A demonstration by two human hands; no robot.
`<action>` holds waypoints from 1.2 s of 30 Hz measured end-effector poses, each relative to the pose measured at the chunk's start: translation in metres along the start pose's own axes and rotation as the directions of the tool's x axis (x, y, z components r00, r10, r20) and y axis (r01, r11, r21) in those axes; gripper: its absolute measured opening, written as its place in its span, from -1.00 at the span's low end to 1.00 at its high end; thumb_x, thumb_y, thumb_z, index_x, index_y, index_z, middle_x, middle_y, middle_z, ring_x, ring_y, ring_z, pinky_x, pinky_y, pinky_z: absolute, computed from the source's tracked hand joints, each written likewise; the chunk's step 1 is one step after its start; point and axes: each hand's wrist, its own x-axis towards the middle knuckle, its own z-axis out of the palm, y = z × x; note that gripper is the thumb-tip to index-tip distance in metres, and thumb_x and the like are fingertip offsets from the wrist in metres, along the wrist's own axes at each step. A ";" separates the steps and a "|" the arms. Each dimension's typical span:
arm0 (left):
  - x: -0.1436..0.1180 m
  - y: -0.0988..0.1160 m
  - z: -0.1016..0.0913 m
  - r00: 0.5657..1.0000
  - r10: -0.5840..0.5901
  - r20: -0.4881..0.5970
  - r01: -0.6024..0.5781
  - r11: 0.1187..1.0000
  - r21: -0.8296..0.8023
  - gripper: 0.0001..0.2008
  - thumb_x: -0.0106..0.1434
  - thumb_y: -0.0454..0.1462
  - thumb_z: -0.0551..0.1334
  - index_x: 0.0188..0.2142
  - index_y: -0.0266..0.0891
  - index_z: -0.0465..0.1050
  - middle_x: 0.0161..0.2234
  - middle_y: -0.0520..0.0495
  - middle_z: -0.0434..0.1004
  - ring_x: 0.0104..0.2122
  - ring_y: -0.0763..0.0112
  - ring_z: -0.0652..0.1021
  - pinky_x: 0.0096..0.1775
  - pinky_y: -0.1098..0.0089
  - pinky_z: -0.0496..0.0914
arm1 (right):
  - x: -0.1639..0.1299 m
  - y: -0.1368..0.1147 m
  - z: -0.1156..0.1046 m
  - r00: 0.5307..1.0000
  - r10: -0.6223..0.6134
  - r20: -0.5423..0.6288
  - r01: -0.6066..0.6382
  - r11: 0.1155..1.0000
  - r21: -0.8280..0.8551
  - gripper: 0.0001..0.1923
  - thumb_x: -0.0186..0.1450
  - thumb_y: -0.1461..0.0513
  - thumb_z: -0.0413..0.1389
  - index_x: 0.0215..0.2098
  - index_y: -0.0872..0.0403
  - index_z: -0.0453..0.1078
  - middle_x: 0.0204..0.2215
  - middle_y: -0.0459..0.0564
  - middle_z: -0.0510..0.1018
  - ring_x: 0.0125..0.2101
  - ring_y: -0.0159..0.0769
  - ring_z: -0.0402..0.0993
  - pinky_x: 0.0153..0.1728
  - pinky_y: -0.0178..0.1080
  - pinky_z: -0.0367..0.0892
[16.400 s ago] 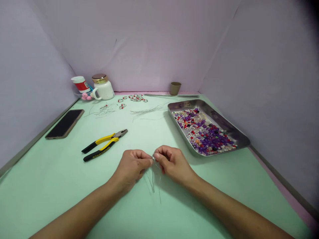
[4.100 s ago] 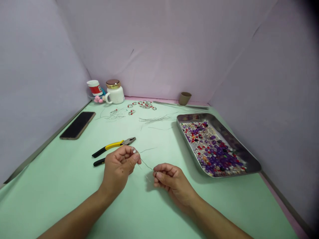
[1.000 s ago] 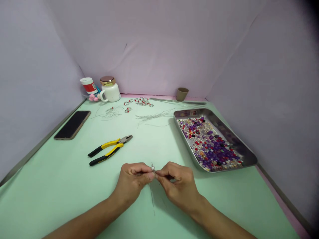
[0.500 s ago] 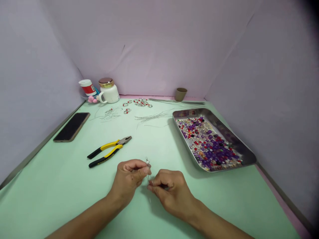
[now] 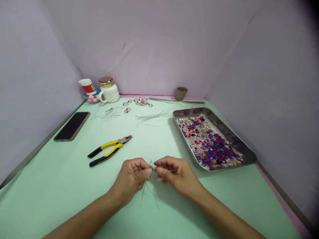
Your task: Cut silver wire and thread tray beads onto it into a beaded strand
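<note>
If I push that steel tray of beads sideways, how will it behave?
The tray would probably slide flat, not tip: it sits low and wide on the smooth green table. The loose round beads will likely roll and shift inside; the shallow rim may let some hop out on a hard shove. Heaped like that, it probably feels heavy for its size.

My table point(image 5: 62, 186) is mint green, my pliers point(image 5: 109, 150) yellow and black, my beads point(image 5: 209, 142) mostly purple, red and pearl.
</note>
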 end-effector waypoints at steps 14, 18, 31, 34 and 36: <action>-0.001 -0.003 0.004 0.991 -0.132 0.003 0.130 0.979 0.156 -0.84 -0.07 -0.32 0.22 -0.65 -0.26 0.23 -0.77 0.14 0.29 -0.81 0.73 0.02 -0.75 0.55 -0.14 | 0.002 -0.003 0.006 0.955 0.295 -0.027 -0.273 0.913 0.303 -0.67 -0.17 0.13 0.28 -0.54 0.17 0.33 -0.73 -0.18 0.39 -0.70 -0.47 0.35 -0.63 -0.37 0.34; 0.001 -0.003 0.006 0.992 -0.123 -0.021 0.125 0.974 0.190 -0.83 -0.08 -0.30 0.23 -0.65 -0.26 0.23 -0.77 0.14 0.27 -0.81 0.72 0.02 -0.74 0.55 -0.13 | 0.003 -0.002 0.009 0.950 0.311 -0.024 -0.283 0.891 0.354 -0.66 -0.19 0.12 0.28 -0.57 0.17 0.30 -0.75 -0.20 0.36 -0.71 -0.47 0.35 -0.63 -0.37 0.33; -0.016 -0.013 0.006 0.865 0.481 0.144 -0.355 0.384 0.852 -0.89 0.08 -0.37 0.11 -0.52 -0.22 0.36 -0.65 0.04 0.28 -0.67 0.52 0.24 -0.57 0.46 0.09 | 0.006 0.001 0.010 0.939 0.298 -0.173 -0.225 0.911 0.345 -0.86 -0.08 0.29 0.17 -0.58 0.15 0.28 -0.75 -0.20 0.35 -0.72 -0.49 0.32 -0.63 -0.39 0.31; -0.022 -0.018 0.006 0.765 0.545 0.344 -0.461 0.091 0.882 -0.84 0.05 -0.46 0.09 -0.54 -0.23 0.35 -0.61 -0.01 0.31 -0.66 0.49 0.24 -0.58 0.43 0.04 | 0.007 0.002 0.013 0.936 0.288 -0.201 -0.210 0.919 0.335 -0.88 -0.05 0.28 0.15 -0.57 0.15 0.28 -0.75 -0.20 0.34 -0.71 -0.49 0.31 -0.62 -0.37 0.31; -0.025 -0.020 0.008 0.714 0.547 0.436 -0.476 -0.078 0.876 -0.82 0.02 -0.50 0.08 -0.57 -0.23 0.33 -0.64 -0.01 0.28 -0.68 0.48 0.22 -0.61 0.41 0.00 | 0.007 0.003 0.015 0.938 0.269 -0.218 -0.190 0.926 0.327 -0.89 -0.04 0.28 0.14 -0.56 0.14 0.28 -0.73 -0.20 0.34 -0.70 -0.49 0.31 -0.60 -0.36 0.31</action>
